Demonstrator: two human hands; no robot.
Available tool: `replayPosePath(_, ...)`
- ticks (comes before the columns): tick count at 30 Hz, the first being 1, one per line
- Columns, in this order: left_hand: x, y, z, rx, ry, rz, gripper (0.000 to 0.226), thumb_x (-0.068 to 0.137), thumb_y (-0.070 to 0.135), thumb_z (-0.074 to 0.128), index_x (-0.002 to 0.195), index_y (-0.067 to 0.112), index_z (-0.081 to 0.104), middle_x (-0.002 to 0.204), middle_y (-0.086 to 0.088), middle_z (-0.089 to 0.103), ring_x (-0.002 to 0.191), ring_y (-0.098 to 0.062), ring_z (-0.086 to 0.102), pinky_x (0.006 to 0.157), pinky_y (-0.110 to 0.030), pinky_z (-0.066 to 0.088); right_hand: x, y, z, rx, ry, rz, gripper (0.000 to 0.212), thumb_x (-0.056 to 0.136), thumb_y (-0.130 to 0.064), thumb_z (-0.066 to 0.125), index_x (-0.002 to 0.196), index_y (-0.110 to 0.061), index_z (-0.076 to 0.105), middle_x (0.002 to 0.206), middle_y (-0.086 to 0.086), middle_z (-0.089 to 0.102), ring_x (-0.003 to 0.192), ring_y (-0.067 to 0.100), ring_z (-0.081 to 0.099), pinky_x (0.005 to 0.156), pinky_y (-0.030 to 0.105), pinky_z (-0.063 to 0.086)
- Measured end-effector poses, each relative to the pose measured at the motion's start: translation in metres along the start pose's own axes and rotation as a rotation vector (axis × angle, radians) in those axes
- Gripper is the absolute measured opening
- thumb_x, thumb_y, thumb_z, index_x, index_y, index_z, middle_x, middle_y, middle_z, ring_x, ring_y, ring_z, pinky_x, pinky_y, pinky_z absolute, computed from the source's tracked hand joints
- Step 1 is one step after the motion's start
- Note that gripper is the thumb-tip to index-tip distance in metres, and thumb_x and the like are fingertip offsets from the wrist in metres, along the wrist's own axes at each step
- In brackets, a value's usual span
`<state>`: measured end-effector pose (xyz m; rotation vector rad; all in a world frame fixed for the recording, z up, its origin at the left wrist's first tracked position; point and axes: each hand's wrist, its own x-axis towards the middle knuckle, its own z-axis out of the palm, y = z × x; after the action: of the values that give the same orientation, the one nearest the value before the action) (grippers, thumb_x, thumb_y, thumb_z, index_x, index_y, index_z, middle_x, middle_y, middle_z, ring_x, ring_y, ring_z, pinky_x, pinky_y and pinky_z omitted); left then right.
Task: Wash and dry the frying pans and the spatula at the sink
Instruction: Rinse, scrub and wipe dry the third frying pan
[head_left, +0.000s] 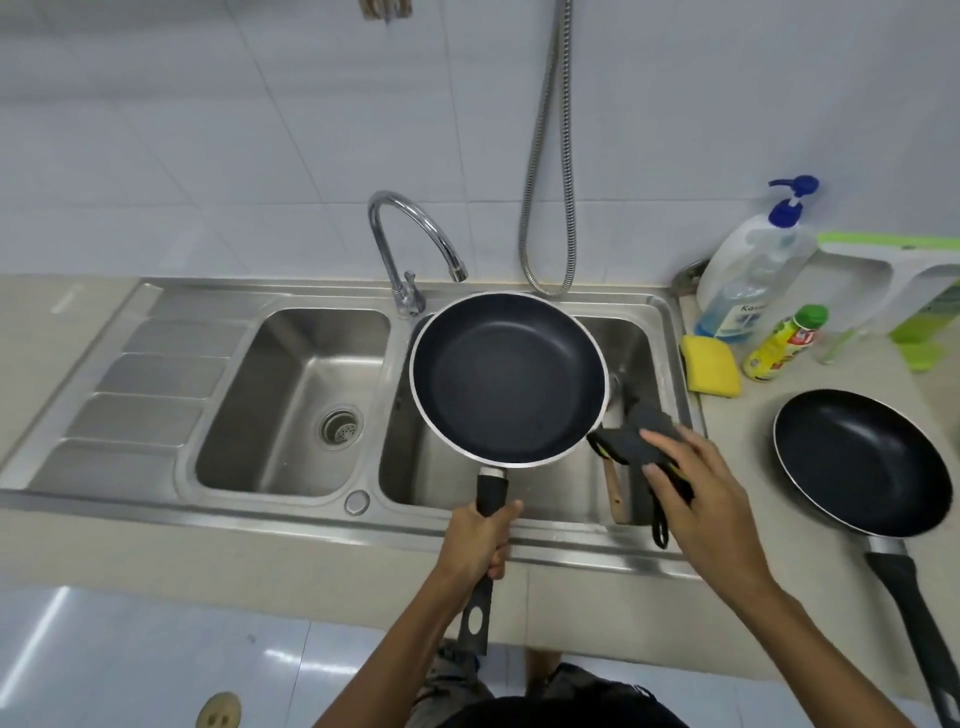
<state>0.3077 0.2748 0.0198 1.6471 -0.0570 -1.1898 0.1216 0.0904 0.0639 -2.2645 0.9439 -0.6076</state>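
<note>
Your left hand (480, 540) is clenched around the black handle of a frying pan (509, 376), holding it face up over the right basin of the sink (291, 400). Your right hand (696, 493) grasps a dark grey cloth (636, 434) with yellow trim, fingers curled over it, just right of the held pan's rim. A wooden spatula handle (615, 493) leans in the basin below the cloth. Right of the sink on the counter (779, 519) lies a second frying pan (862, 462). Behind it sit a yellow sponge (711, 366), a small yellow bottle (784, 343) whose label is unreadable, and a pump bottle (753, 270) whose label begins "Ka".
</note>
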Motion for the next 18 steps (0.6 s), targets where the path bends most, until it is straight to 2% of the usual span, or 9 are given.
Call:
replayPosePath(3,-0.008,0.003,0.007,0.049,-0.013,0.009,0.03,0.096,0.018,0.067,0.078,0.014,0.043,0.046,0.001,0.033,0.035,-0.012,0.028,0.038,-0.019,0.024,0.04,-0.053,0.027,-0.08,-0.249,-0.188,0.04,0.103,-0.045,0.05,0.142,-0.038,0.054,0.157,-0.008,0.04,0.14,0.016,0.042,0.116,0.038,0.036)
replayPosePath(5,-0.014,0.005,0.011,0.115,-0.02,0.032,0.024,0.092,0.015,0.064,0.077,0.013,0.045,0.047,-0.003,0.035,0.037,-0.015,0.029,0.041,-0.021,0.025,0.054,-0.078,0.062,-0.25,-0.565,-0.252,0.06,0.1,-0.065,0.017,0.151,-0.042,0.04,0.168,-0.01,0.019,0.153,0.024,0.022,0.122,0.054,0.022)
replayPosePath(6,-0.018,0.005,0.013,0.146,-0.024,0.059,0.02,0.09,0.014,0.062,0.076,0.012,0.047,0.048,-0.005,0.038,0.037,-0.016,0.031,0.042,-0.023,0.026,0.061,-0.085,0.082,-0.348,-0.665,-0.295,0.074,0.094,-0.068,0.002,0.154,-0.038,0.032,0.17,-0.01,0.006,0.156,0.028,0.009,0.123,0.059,0.013)
replayPosePath(7,-0.021,0.006,0.014,0.165,-0.03,0.086,0.018,0.088,0.013,0.061,0.075,0.012,0.048,0.048,-0.005,0.039,0.037,-0.016,0.032,0.042,-0.024,0.027,0.073,-0.091,0.098,-0.4,-0.675,-0.33,0.08,0.092,-0.068,-0.004,0.157,-0.034,0.026,0.17,-0.01,-0.002,0.157,0.031,-0.002,0.123,0.061,0.006)
replayPosePath(8,-0.024,0.009,0.014,0.173,-0.031,0.105,0.017,0.088,0.013,0.061,0.075,0.012,0.049,0.047,-0.004,0.04,0.036,-0.017,0.033,0.041,-0.024,0.027,0.091,-0.098,0.107,-0.409,-0.626,-0.341,0.077,0.095,-0.066,-0.003,0.158,-0.031,0.022,0.17,-0.009,-0.006,0.157,0.033,-0.007,0.124,0.061,0.003)
replayPosePath(10,-0.028,0.015,0.015,0.186,-0.013,0.131,0.018,0.089,0.014,0.064,0.078,0.012,0.05,0.046,-0.003,0.039,0.035,-0.016,0.032,0.038,-0.022,0.028,0.141,-0.104,0.111,-0.415,-0.463,-0.32,0.064,0.104,-0.058,0.007,0.161,-0.03,0.017,0.171,-0.004,-0.007,0.156,0.035,-0.008,0.125,0.059,0.002)
replayPosePath(13,-0.032,0.028,0.01,0.175,-0.013,0.139,0.017,0.093,0.016,0.065,0.085,0.01,0.051,0.05,-0.003,0.039,0.035,-0.014,0.032,0.036,-0.021,0.027,0.202,-0.079,0.085,-0.566,-0.282,-0.225,0.063,0.106,-0.054,0.014,0.162,-0.027,0.015,0.171,0.006,-0.002,0.156,0.039,-0.002,0.125,0.058,0.007)
replayPosePath(16,-0.032,0.041,0.001,0.141,-0.044,0.129,0.022,0.095,0.012,0.062,0.084,0.012,0.043,0.053,-0.002,0.035,0.038,-0.013,0.028,0.037,-0.021,0.025,0.183,-0.032,0.049,-0.73,-0.209,-0.306,0.065,0.107,-0.05,0.009,0.159,-0.016,0.03,0.168,0.016,0.016,0.154,0.041,0.013,0.123,0.056,0.019)
replayPosePath(18,-0.031,0.048,0.001,0.135,-0.07,0.129,0.024,0.096,0.013,0.061,0.084,0.012,0.041,0.052,-0.001,0.034,0.038,-0.014,0.027,0.036,-0.022,0.024,0.125,-0.022,0.038,-0.705,-0.266,-0.341,0.067,0.107,-0.048,0.004,0.156,-0.016,0.037,0.167,0.014,0.022,0.155,0.038,0.013,0.125,0.052,0.017)
